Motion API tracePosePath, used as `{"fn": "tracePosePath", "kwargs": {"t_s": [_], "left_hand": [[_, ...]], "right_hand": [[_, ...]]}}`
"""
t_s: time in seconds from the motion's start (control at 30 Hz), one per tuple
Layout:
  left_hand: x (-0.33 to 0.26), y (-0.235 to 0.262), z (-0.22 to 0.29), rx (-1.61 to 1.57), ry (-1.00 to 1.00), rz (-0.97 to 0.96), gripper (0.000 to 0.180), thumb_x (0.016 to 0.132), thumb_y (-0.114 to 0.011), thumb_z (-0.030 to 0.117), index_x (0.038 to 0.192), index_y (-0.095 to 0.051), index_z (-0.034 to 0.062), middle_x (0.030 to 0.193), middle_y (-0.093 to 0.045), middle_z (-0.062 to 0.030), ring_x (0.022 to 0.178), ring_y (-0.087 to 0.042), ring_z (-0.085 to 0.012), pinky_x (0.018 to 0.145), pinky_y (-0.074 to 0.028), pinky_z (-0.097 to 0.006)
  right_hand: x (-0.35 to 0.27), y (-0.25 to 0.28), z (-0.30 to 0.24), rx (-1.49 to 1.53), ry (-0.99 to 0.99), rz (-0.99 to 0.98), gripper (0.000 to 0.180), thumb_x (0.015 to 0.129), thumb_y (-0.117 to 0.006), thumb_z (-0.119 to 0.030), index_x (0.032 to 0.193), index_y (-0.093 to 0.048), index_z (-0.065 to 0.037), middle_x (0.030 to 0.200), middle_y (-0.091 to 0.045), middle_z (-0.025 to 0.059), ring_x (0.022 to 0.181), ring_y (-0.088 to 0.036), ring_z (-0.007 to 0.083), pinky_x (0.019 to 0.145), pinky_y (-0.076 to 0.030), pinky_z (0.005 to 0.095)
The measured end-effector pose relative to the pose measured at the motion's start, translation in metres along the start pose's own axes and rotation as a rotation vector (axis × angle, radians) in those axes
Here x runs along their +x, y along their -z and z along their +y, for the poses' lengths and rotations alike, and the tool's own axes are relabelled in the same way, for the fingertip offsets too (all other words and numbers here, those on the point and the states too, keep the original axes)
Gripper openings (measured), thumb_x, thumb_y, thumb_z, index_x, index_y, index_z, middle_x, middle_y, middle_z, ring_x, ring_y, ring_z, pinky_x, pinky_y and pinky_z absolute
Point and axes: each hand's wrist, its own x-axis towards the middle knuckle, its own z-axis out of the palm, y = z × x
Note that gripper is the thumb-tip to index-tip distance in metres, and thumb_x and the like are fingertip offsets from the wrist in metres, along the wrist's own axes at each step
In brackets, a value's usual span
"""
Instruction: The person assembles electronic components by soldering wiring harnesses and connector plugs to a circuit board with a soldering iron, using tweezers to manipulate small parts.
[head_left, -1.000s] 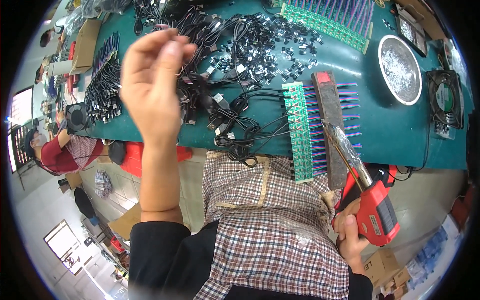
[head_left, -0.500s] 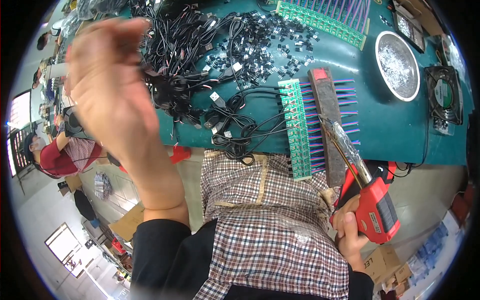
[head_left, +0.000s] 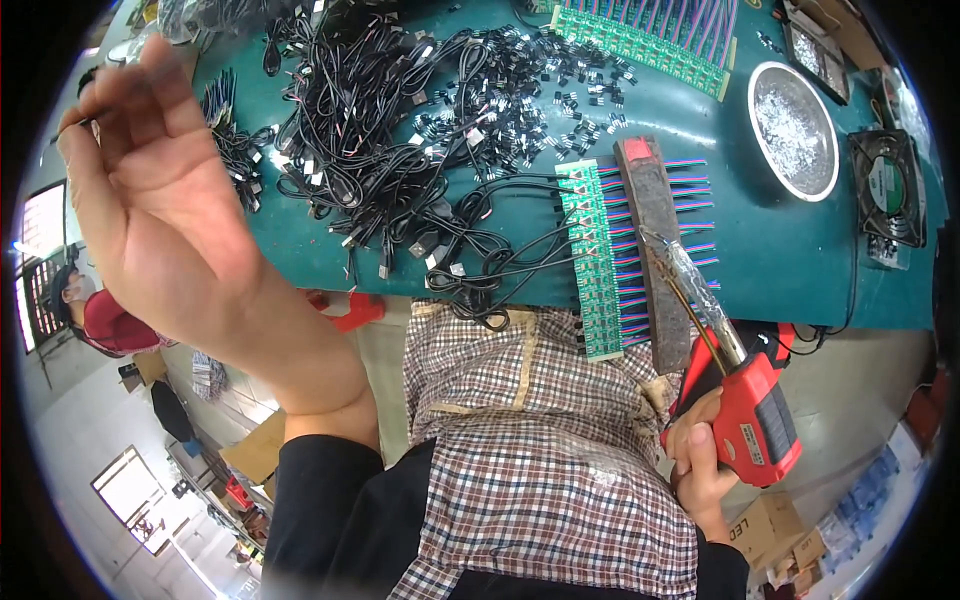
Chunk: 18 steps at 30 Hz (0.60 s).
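The left hand [head_left: 160, 215] is raised high at the left, palm toward the camera, fingers loosely bent and close together, the thumb and forefinger tips meeting near the top left; whether anything small sits between them cannot be told. It touches nothing on the surface [head_left: 800, 260] and hangs above the left end of the green top, near the heap of black cables [head_left: 370, 140]. The right hand [head_left: 700, 465] is low at the right, near the person's checked shirt [head_left: 540, 450], its fingers wrapped tight around the grip of a red soldering gun [head_left: 750, 400]. The gun's metal barrel [head_left: 690, 285] slants up and left, its tip lying over the dark bar [head_left: 655, 250] that sits across the coloured wires [head_left: 700, 200] of a green circuit strip [head_left: 595, 255] at the near edge of the surface. Black cables run from the strip's left side into the heap. Farther off lie scattered small black parts [head_left: 560, 90], a second green strip [head_left: 640, 40] at the far edge, a round metal dish [head_left: 795, 130] to the right and a black fan [head_left: 888, 185] beyond it. Compared with half a second ago, the left hand has swung further left and now reads sharp rather than blurred; a second ago it stood nearer the middle. The right hand and gun stay as they were.
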Motion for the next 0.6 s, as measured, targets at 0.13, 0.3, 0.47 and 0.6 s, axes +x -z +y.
{"fn": "tracePosePath", "kwargs": {"t_s": [0.13,0.3,0.47,0.6], "left_hand": [[-0.034,-0.052,0.000,0.797,0.197,0.043,0.019,0.097,-0.055,0.010,0.101,-0.061,-0.0072,0.094,-0.061,-0.0069,0.064,-0.040,-0.0043,0.056,-0.030,-0.019],[-0.097,-0.072,-0.040,0.775,0.699,-0.641,0.007,0.085,-0.073,-0.002,0.085,-0.068,0.0018,0.080,-0.055,0.0013,0.067,-0.047,-0.0032,0.057,-0.034,-0.018],[-0.124,-0.069,-0.053,0.737,0.720,-0.619,0.005,0.087,-0.073,0.000,0.087,-0.069,0.0002,0.079,-0.054,0.0003,0.063,-0.047,-0.0043,0.056,-0.038,-0.021],[-0.129,-0.071,-0.055,0.708,0.755,-0.628,0.004,0.089,-0.072,0.001,0.089,-0.069,0.0000,0.081,-0.057,-0.0005,0.064,-0.047,-0.0042,0.056,-0.038,-0.022]], "right_hand": [[0.001,0.000,0.004,-0.039,0.020,-0.008,0.015,0.097,-0.056,-0.013,0.093,-0.048,-0.002,0.069,-0.045,0.0020,0.043,-0.034,0.0062,0.044,-0.034,0.0243],[0.009,-0.005,-0.001,-0.018,0.022,-0.007,0.014,0.098,-0.055,-0.013,0.091,-0.047,-0.003,0.070,-0.045,0.0027,0.044,-0.035,0.0063,0.045,-0.035,0.0245],[0.015,-0.011,-0.015,0.049,-0.149,-0.035,0.023,0.095,-0.059,-0.011,0.112,-0.046,-0.001,0.081,-0.050,0.0051,0.055,-0.047,0.0099,0.055,-0.045,0.0293],[0.027,-0.022,-0.020,0.187,-0.077,-0.071,0.033,0.096,-0.058,0.004,0.125,-0.042,0.001,0.100,-0.060,0.0095,0.087,-0.068,0.0159,0.077,-0.057,0.0313]]}}
